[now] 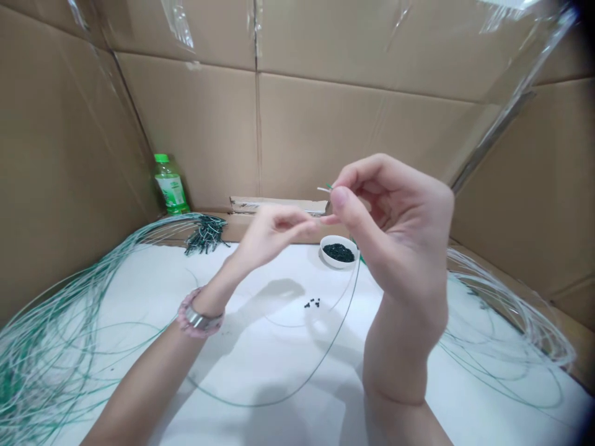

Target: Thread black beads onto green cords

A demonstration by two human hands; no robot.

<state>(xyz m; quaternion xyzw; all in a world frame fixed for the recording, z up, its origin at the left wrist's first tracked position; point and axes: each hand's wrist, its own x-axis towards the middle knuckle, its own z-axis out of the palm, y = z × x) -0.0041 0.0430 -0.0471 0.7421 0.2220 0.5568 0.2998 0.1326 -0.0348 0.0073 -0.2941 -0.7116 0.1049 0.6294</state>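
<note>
My right hand (395,229) is raised above the white table, thumb and forefinger pinched on the end of a thin green-and-white wire (325,353) whose tip pokes out to the left at the fingertips. That wire hangs down and loops across the table. My left hand (274,232), with a bracelet on its wrist, pinches its fingertips together right at the wire's tip; what it holds is too small to name. Below the hands stands a small white dish (338,252) of tiny dark beads, and a few loose beads (312,303) lie on the table.
A big bundle of green-white wires (51,328) curves over the table's left side, its dark-tipped ends (204,235) gathered at the back. More looped wires (506,316) lie on the right. A green bottle (170,186) stands at the back left. Cardboard walls (297,136) enclose the table.
</note>
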